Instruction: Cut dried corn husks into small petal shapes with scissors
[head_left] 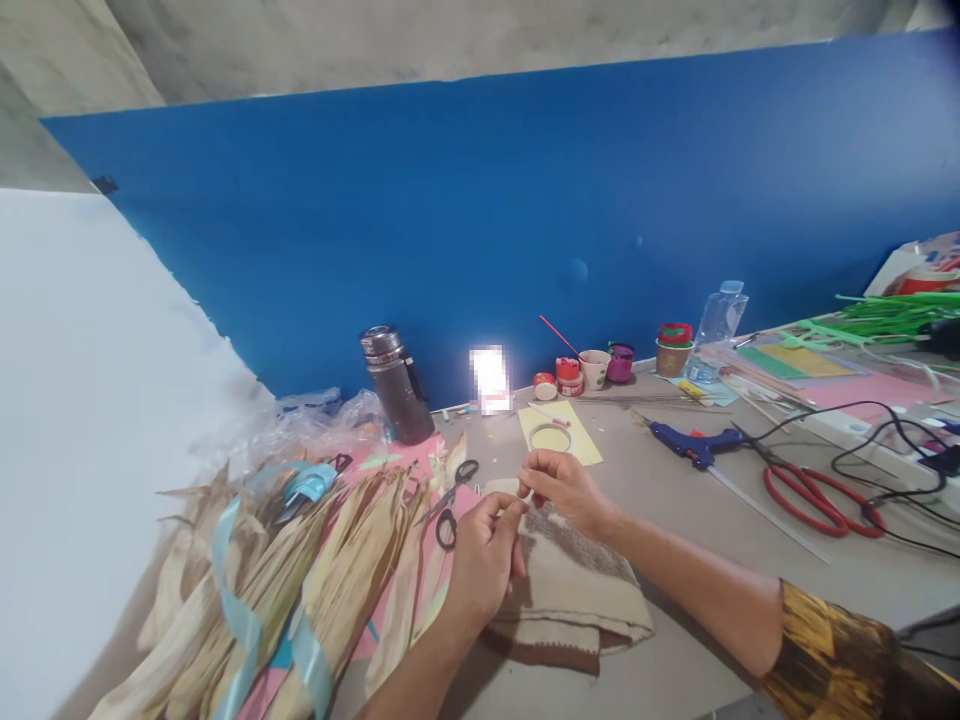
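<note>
Over a folded beige and brown cloth (pixel 570 590), my left hand (pixel 487 550) and my right hand (pixel 562 490) meet fingertip to fingertip. Both are closed in a pinch; whatever they hold is too small to make out. Black-handled scissors (pixel 448 500) lie just left of my left hand. A roll of tape (pixel 550 438) rests on a yellow sheet (pixel 589 440) beyond my right hand. Dried husks (pixel 360 540) are spread over pink paper at the left, with a light blue ribbon (pixel 236 600) across them.
A dark flask (pixel 401 390) stands by the blue wall. Paint pots (pixel 570 376), a paper cup (pixel 595 370) and a plastic bottle (pixel 718 325) line the back. At the right lie a blue glue gun (pixel 697 443), red-handled scissors (pixel 817 500) and black cables (pixel 892 490).
</note>
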